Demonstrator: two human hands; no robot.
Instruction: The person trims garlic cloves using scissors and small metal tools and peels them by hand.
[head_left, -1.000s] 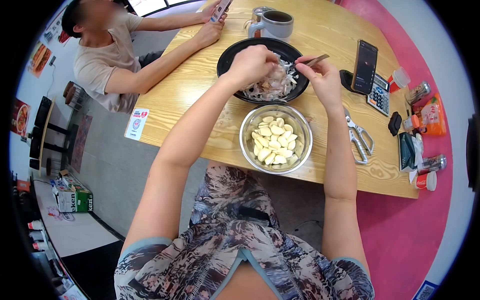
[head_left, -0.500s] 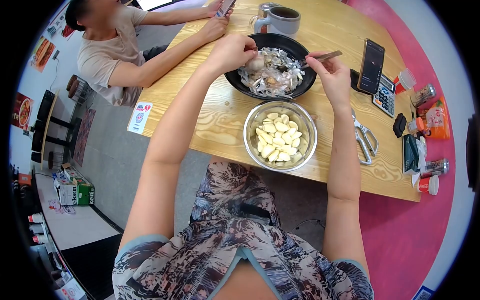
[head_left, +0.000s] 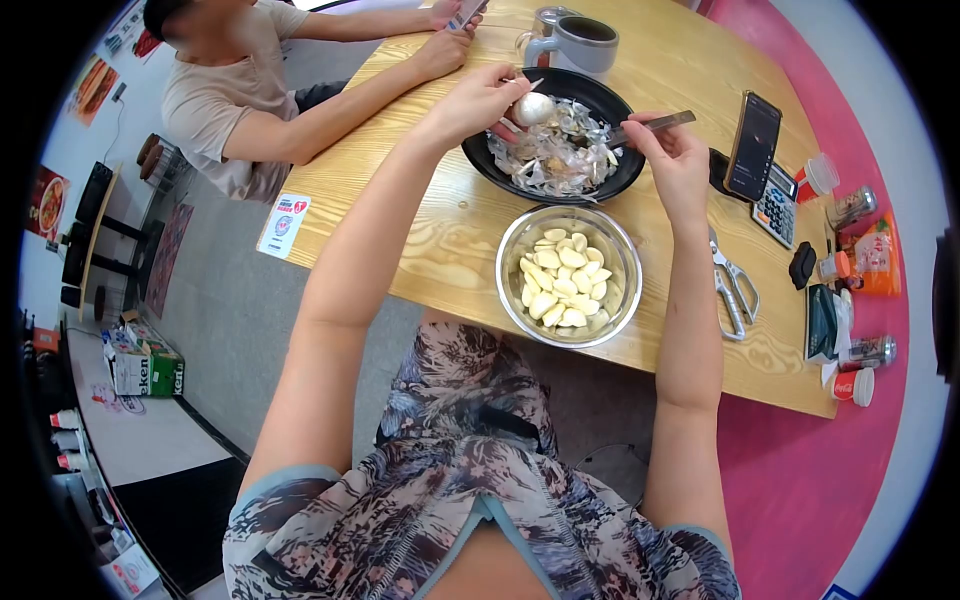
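My left hand (head_left: 487, 103) is closed on a whole garlic bulb (head_left: 533, 109) above the left side of a black pan (head_left: 477, 160). A stem end sticks up by my fingertips. Loose garlic skins (head_left: 560, 165) fill the pan. At the pan's right rim, my right hand (head_left: 675, 160) pinches a small metal knife (head_left: 668, 121), whose blade points left over the skins. Nearer to me, a steel bowl (head_left: 510, 300) holds several peeled garlic cloves (head_left: 562, 280).
Behind the pan stands a large mug (head_left: 585, 45). To the right are a phone (head_left: 752, 145), a calculator (head_left: 775, 203), scissors (head_left: 737, 290), and several jars and cups along the table edge. At the left, another person (head_left: 235, 95) holds a phone (head_left: 467, 13).
The garlic bulb is now raised and shows more clearly in my left hand. My right hand still holds the knife over the pan's rim. The whole view has shifted slightly.
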